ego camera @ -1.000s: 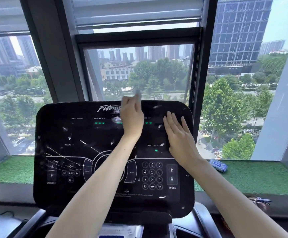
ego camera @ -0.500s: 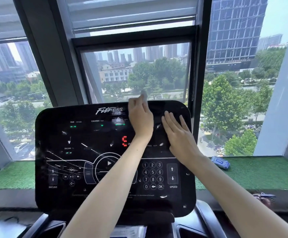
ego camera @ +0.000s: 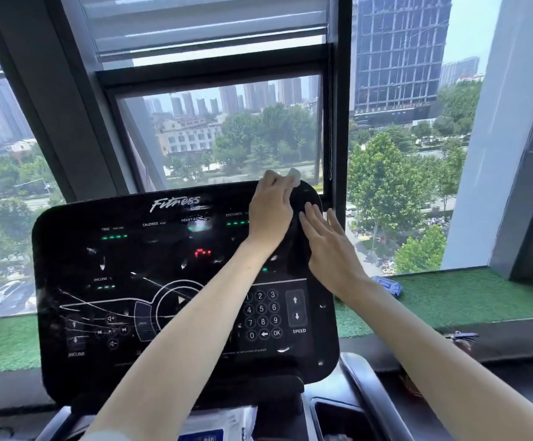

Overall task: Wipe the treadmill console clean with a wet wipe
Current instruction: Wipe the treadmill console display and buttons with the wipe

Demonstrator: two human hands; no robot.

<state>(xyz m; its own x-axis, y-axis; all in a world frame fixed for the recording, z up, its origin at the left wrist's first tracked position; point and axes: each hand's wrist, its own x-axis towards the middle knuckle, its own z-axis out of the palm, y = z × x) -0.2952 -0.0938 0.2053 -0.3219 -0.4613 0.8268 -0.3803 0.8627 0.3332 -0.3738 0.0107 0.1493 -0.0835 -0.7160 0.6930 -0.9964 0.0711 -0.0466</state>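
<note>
Nearest me, a white-and-blue packet is cut off by the frame's bottom edge. My right hand lies open and flat against the console, at its right edge. Farther, at the far right corner, my left hand is closed over the wet wipe. It is soft, limp, likely slippery, so I pinch it bunched; most hides under my fingers.

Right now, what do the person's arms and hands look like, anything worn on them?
Both forearms are bare up to the frame's bottom edge, apart from a pale strip, possibly a sleeve edge, at the left arm's lower end. The left hand and right hand wear no gloves, and no rings, watch or bracelet show on the fingers or wrists. No markings are visible.
</note>
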